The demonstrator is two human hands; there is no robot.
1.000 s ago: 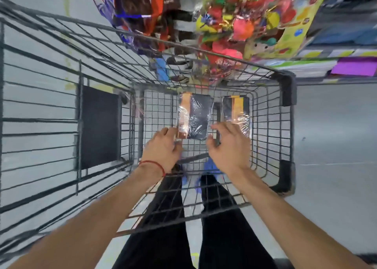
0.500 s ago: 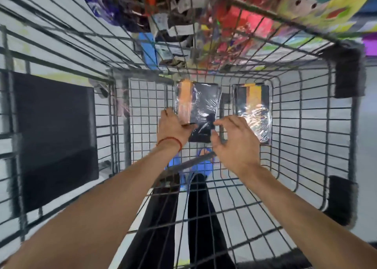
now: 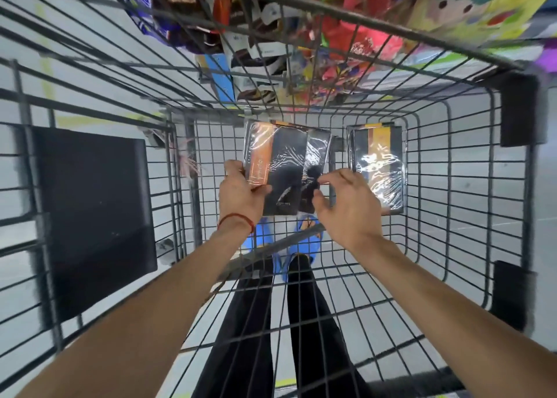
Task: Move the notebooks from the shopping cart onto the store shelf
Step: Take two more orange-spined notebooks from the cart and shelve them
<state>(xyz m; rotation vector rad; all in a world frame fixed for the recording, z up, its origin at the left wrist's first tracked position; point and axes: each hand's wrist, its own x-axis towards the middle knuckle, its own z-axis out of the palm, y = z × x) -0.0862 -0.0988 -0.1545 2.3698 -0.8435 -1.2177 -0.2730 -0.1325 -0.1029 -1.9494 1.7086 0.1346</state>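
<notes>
Two piles of black notebooks with an orange stripe, wrapped in shiny plastic, lie on the floor of the wire shopping cart. My left hand grips the lower left edge of the left pile's top notebook, thumb on its cover. A second black notebook shows fanned out beside it to the right. My right hand pinches that notebook's right edge between thumb and forefinger, the other fingers spread. The right pile lies untouched against the cart's right side. The store shelf is beyond the cart's far end.
The shelf holds colourful packaged goods and hanging packets. A black panel covers the cart's left side. Black bumpers sit on its right corners. My legs and blue shoes show through the cart floor, on grey floor.
Both hands moved forward onto the left pile. My left hand took hold of its edge, and the top notebooks have fanned apart. The view dropped closer into the cart.
</notes>
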